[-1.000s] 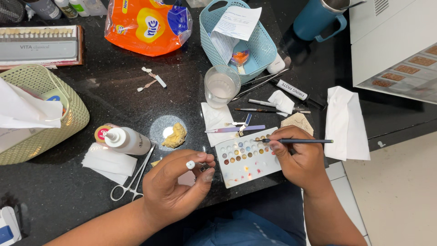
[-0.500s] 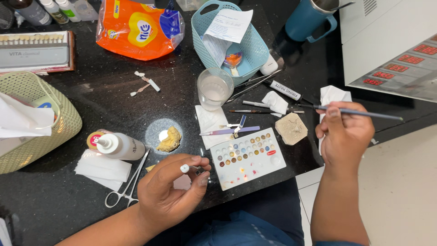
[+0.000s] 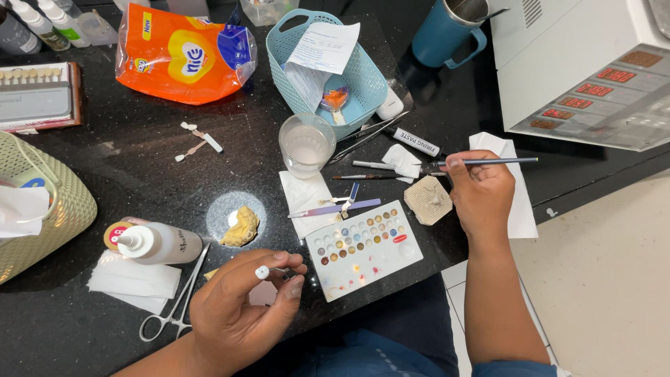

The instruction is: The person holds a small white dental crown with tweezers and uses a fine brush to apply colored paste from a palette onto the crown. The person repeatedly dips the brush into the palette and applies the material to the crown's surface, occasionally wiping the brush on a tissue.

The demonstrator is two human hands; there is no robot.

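At far left a woven basket (image 3: 42,209) is sitting, with a white squeeze bottle (image 3: 157,243) lying beside it. An orange snack bag (image 3: 183,54) is lying at upper left. Your left hand (image 3: 241,307), low in the frame, is pinching a small white tooth crown (image 3: 262,272) on a holder. Just right, a white palette (image 3: 363,248) with dotted colours is lying flat. Your right hand (image 3: 478,192) is gripping a thin brush (image 3: 488,162) beside a honeycomb pad (image 3: 428,200). A white oven (image 3: 586,70) is filling the upper right.
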